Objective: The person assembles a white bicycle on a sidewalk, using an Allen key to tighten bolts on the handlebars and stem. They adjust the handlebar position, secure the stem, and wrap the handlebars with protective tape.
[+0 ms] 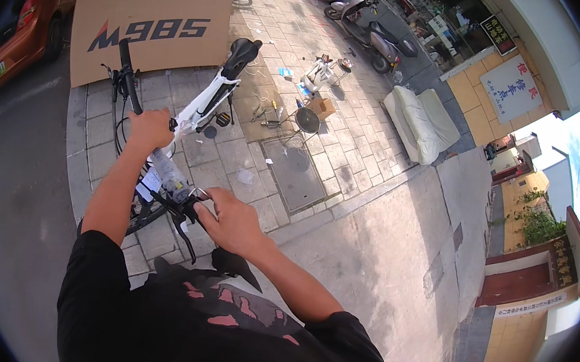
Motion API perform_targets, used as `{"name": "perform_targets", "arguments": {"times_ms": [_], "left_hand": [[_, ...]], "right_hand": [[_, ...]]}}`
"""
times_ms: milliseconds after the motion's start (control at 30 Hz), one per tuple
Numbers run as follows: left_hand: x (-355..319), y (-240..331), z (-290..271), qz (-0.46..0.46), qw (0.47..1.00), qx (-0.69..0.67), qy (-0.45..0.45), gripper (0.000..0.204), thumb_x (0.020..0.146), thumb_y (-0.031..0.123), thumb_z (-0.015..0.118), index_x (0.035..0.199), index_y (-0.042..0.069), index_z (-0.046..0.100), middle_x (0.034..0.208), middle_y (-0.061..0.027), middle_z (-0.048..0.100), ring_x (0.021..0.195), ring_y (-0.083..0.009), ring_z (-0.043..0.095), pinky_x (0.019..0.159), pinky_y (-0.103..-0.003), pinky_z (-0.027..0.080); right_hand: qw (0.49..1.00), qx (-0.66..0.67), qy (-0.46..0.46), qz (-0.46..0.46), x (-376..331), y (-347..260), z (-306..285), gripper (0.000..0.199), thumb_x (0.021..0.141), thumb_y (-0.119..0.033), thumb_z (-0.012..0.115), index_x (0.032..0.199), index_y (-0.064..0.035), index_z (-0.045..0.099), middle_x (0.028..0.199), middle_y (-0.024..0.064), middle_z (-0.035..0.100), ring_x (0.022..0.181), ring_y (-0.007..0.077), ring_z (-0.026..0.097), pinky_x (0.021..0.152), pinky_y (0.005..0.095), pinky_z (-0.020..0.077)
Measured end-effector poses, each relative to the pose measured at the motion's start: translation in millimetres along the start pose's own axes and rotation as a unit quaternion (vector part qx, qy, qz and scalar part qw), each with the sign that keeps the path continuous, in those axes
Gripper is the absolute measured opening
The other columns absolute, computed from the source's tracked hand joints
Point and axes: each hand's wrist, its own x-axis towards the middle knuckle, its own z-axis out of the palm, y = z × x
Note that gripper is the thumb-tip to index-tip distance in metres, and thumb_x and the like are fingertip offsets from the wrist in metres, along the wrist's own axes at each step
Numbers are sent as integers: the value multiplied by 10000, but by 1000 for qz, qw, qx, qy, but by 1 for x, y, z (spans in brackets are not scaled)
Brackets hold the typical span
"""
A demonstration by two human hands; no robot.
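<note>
A bicycle with a white frame (203, 103) and a black saddle (243, 52) stands before me, its handlebar running from upper left down toward my body. My left hand (150, 130) is wrapped round the handlebar, just below one black grip (130, 82). My right hand (233, 223) is closed in a pinch by a black brake lever (184, 235) at the handlebar's nearer end. A thin, bent silver hex key (198, 192) shows at its fingertips; the key's tip is hidden. Between the hands lies a part wrapped in clear plastic (169, 171).
A large flat cardboard box (151, 28) stands behind the bicycle, beside an orange car (21, 36). Farther off are a round stool (307, 120), scattered tools (268, 113), a small carton (322, 107), a parked scooter (367, 28) and a pale cushioned seat (414, 123).
</note>
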Motion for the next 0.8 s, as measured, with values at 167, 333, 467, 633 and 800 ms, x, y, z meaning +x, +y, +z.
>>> {"name": "perform_targets", "arguments": {"times_ms": [167, 333, 467, 633, 800], "left_hand": [[-2, -7, -12, -33, 998, 1, -62, 463, 864, 272, 711, 1292, 98, 739, 1283, -197, 800, 1235, -404, 757, 1154, -777, 349], [-9, -6, -12, -33, 998, -11, -52, 535, 877, 405, 767, 1312, 95, 732, 1374, -183, 769, 1314, -412, 715, 1248, -804, 200], [-1, -33, -10, 24, 998, -3, -62, 613, 901, 474, 785, 1407, 132, 722, 1381, -143, 768, 1361, -386, 685, 1302, -792, 28], [-22, -44, -48, 79, 989, -82, -91, 584, 940, 439, 808, 1429, 134, 714, 1477, -133, 707, 1453, -354, 613, 1339, -685, 169], [-36, -109, 0, 141, 962, -214, 91, 633, 934, 300, 851, 1479, 54, 643, 1561, -223, 632, 1583, -439, 467, 1328, -534, 307]], "right_hand": [[994, -22, 8, 104, -50, -13, 9, 592, 1029, -518, 719, 1372, -40, 658, 1258, 211, 747, 1063, 449, 763, 892, 540, 601], [989, -36, -41, 137, -66, -14, -5, 622, 997, -545, 746, 1335, -32, 646, 1286, 218, 728, 1052, 458, 758, 912, 540, 592], [994, 15, -11, 106, -69, 4, 8, 599, 1000, -537, 742, 1282, -20, 635, 1227, 227, 728, 1024, 467, 753, 894, 545, 592], [997, 39, 12, 66, -61, 17, 14, 570, 1002, -510, 739, 1230, -1, 622, 1165, 223, 723, 949, 466, 756, 813, 561, 602], [993, 46, 65, 88, -60, 21, 15, 533, 997, -466, 753, 1201, 9, 624, 1148, 220, 719, 922, 461, 763, 796, 562, 608]]}}
